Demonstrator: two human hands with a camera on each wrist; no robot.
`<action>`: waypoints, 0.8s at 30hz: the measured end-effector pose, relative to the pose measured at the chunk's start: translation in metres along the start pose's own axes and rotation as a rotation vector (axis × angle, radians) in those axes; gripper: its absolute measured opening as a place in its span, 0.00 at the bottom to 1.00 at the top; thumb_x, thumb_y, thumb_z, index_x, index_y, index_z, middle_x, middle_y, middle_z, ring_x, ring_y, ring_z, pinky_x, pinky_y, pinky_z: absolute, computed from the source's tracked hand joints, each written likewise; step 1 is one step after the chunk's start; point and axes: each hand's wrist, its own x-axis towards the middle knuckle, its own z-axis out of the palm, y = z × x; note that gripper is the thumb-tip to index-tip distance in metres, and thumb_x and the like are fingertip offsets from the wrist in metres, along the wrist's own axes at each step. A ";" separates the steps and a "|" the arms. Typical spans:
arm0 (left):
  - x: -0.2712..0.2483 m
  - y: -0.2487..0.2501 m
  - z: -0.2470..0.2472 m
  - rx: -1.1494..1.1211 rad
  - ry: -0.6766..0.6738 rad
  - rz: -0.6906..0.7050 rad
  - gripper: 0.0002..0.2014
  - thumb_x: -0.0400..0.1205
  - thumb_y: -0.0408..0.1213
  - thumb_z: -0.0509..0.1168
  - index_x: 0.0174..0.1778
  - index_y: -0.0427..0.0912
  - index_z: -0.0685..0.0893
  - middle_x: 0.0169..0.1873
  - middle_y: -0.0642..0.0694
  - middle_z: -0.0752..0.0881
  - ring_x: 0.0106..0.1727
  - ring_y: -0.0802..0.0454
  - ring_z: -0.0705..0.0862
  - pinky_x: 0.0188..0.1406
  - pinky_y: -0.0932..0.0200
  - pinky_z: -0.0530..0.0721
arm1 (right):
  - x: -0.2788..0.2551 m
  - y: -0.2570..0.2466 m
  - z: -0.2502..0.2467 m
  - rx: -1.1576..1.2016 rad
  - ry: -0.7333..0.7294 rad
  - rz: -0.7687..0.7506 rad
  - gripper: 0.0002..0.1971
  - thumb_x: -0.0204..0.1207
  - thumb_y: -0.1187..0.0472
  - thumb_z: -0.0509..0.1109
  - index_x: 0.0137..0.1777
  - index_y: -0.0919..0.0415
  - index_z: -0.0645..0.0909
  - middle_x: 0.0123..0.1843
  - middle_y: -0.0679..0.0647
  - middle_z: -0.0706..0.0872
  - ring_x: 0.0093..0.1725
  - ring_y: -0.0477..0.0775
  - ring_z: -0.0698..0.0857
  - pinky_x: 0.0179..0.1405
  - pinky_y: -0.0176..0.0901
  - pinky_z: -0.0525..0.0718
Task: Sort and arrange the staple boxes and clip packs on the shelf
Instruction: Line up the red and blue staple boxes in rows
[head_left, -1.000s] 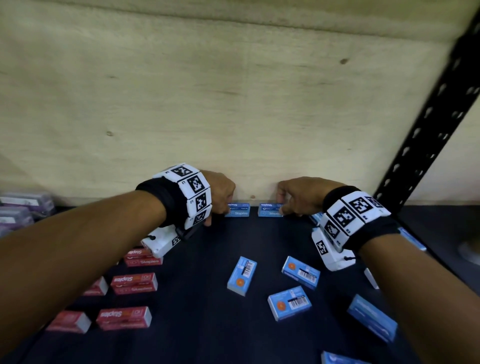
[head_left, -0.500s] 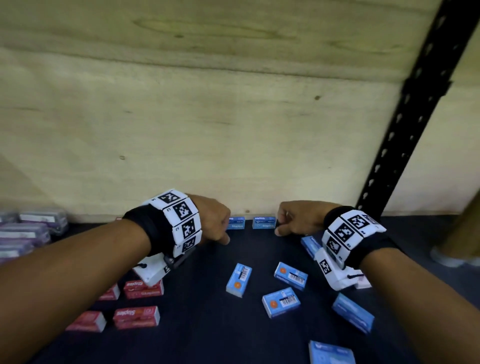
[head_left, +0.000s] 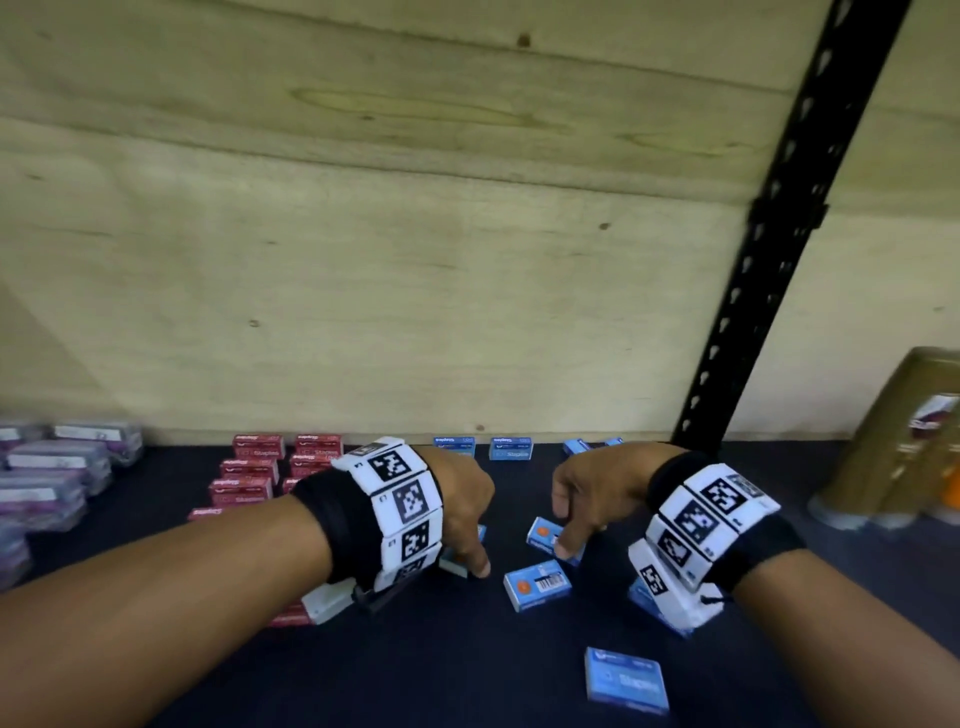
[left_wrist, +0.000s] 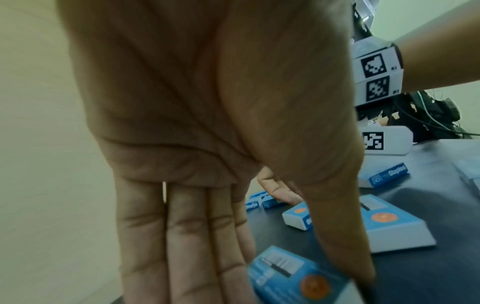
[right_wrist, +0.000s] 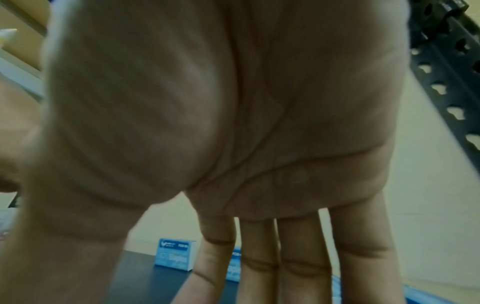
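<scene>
A pale plywood back panel (head_left: 363, 260) with knots and grain stands behind the dark shelf surface (head_left: 467, 675). A black perforated metal upright (head_left: 779, 218) leans across the right side. Far right, a tan cardboard tube (head_left: 893, 441) with a blurred label stands near an orange object (head_left: 950, 493), too blurred to identify.

Dark shelf (head_left: 467, 670): red staple boxes (head_left: 258, 446) left, blue staple boxes (head_left: 536, 583) scattered centre, purple packs (head_left: 62, 460) far left.
</scene>
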 end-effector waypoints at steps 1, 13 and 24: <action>0.001 -0.001 0.001 -0.021 -0.007 0.008 0.31 0.71 0.64 0.73 0.51 0.36 0.85 0.36 0.47 0.80 0.34 0.51 0.78 0.26 0.60 0.74 | -0.002 -0.002 0.001 0.001 -0.005 -0.002 0.27 0.63 0.41 0.83 0.59 0.51 0.81 0.48 0.50 0.89 0.45 0.49 0.85 0.53 0.45 0.83; -0.007 -0.020 -0.007 -0.104 0.008 0.060 0.18 0.73 0.42 0.78 0.59 0.46 0.86 0.48 0.53 0.87 0.43 0.58 0.83 0.41 0.61 0.84 | 0.002 -0.007 0.002 0.037 -0.020 -0.034 0.21 0.68 0.54 0.82 0.59 0.54 0.82 0.50 0.54 0.93 0.43 0.47 0.88 0.53 0.44 0.85; -0.006 -0.040 -0.005 -0.162 0.076 0.024 0.13 0.80 0.44 0.70 0.60 0.49 0.87 0.52 0.53 0.91 0.52 0.54 0.88 0.57 0.57 0.85 | 0.007 0.009 -0.005 0.197 0.050 -0.069 0.11 0.77 0.67 0.71 0.56 0.53 0.85 0.45 0.50 0.93 0.43 0.42 0.90 0.43 0.33 0.80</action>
